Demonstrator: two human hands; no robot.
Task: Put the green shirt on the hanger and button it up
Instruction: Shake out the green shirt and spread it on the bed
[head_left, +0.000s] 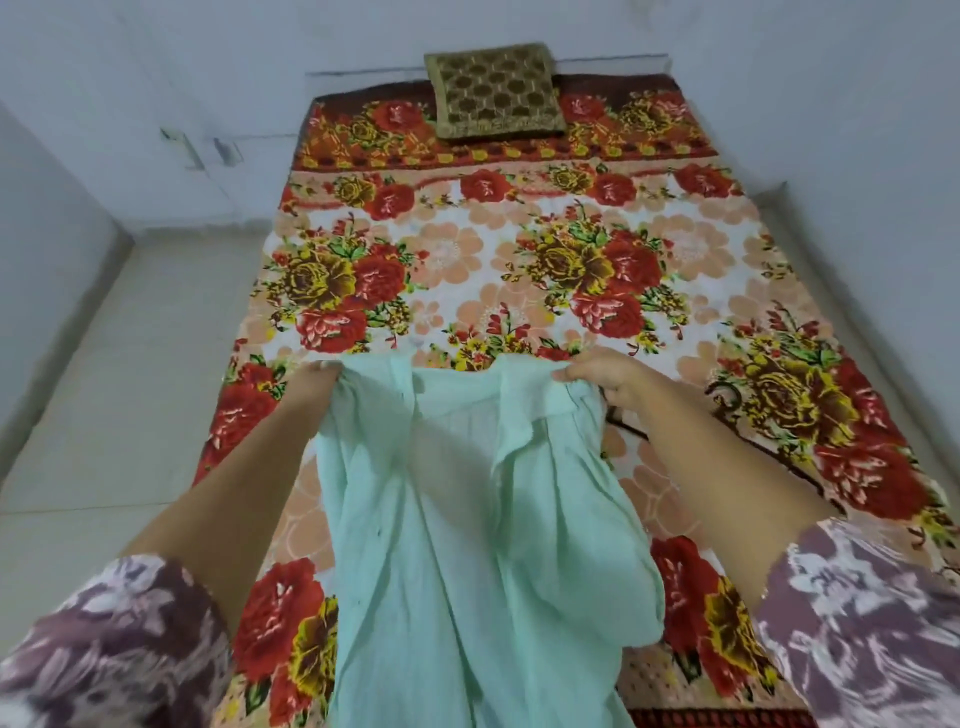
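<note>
A pale green shirt (467, 519) hangs in front of me over the near end of the bed, its front open and its collar at the top. My left hand (311, 387) grips the shirt's upper left shoulder edge. My right hand (605, 379) pinches the upper right edge beside the collar. A thin dark curved piece (727, 397), perhaps part of a hanger, lies on the bedspread just right of my right hand; most of it is hidden.
The bed carries a floral red, yellow and peach bedspread (519, 270). A brown patterned cushion (493, 91) leans at the head against the white wall. Pale tiled floor (130, 389) runs along the bed's left side.
</note>
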